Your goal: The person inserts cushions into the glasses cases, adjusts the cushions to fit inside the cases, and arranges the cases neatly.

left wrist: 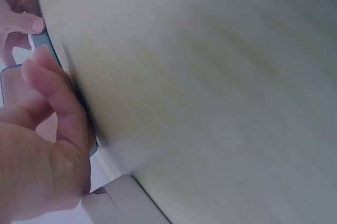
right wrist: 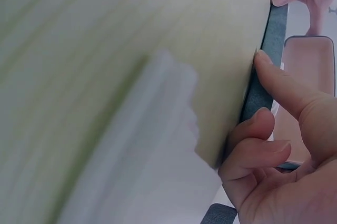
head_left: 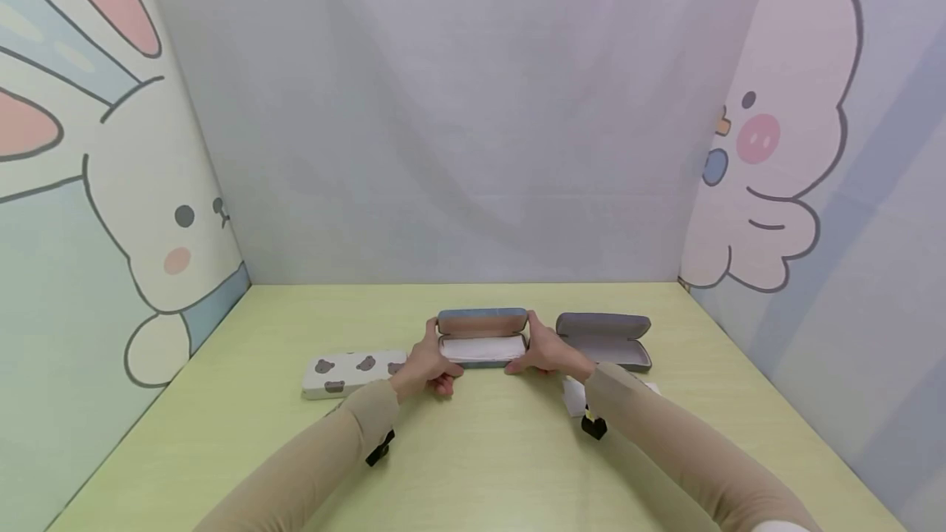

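A blue glasses case (head_left: 484,317) with a pink lining lies open at the middle of the table, its lid tilted up at the back. Inside its bottom half is a flat white sheet, perhaps a cloth (head_left: 484,349). My left hand (head_left: 426,364) holds the case by its left end, thumb at the front edge and fingers reaching toward the lid. At the other end, my right hand (head_left: 545,349) grips it the same way. In the right wrist view, the right thumb (right wrist: 279,79) lies along the blue front edge (right wrist: 258,95).
Left of the blue case lies a closed white case (head_left: 347,372) with bear prints. A grey case (head_left: 603,325) stands open on the right. Partly under the right forearm is a folded white cloth (head_left: 573,398). Fabric walls (head_left: 466,121) enclose the table's back and sides.
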Demonstrator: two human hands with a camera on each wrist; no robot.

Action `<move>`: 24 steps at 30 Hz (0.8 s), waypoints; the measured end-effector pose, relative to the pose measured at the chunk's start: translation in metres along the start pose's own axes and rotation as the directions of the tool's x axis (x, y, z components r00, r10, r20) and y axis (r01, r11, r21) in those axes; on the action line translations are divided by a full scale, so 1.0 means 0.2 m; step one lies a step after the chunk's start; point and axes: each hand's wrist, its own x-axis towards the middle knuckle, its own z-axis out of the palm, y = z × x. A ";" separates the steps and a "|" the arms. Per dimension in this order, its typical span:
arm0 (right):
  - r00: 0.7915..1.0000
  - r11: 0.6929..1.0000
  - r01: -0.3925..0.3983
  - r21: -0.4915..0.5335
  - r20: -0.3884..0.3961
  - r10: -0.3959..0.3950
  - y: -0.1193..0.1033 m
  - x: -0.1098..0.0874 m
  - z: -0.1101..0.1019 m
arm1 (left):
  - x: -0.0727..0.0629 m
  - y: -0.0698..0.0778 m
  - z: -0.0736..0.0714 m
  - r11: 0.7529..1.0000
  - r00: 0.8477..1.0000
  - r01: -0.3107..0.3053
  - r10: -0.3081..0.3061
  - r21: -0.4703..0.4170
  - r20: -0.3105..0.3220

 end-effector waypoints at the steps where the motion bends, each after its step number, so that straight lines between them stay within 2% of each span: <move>1: 1.000 1.000 0.000 0.003 0.004 0.000 0.00 0.00 0.00 | 0.00 0.00 0.00 1.000 1.000 0.000 0.000 -0.003 0.002; 9: 1.000 1.000 0.022 -0.001 0.012 -0.022 0.01 0.00 -0.01 | 0.01 -0.01 -0.01 1.000 1.000 0.022 -0.021 -0.019 0.016; 18: 1.000 1.000 0.020 0.016 0.012 -0.020 0.01 0.00 -0.01 | 0.01 -0.02 -0.03 0.999 0.999 0.014 -0.013 -0.042 0.043; 24: 0.999 0.999 0.029 0.033 0.015 -0.029 0.02 0.00 -0.01 | 0.01 -0.01 -0.03 0.998 0.999 0.040 -0.038 -0.046 0.031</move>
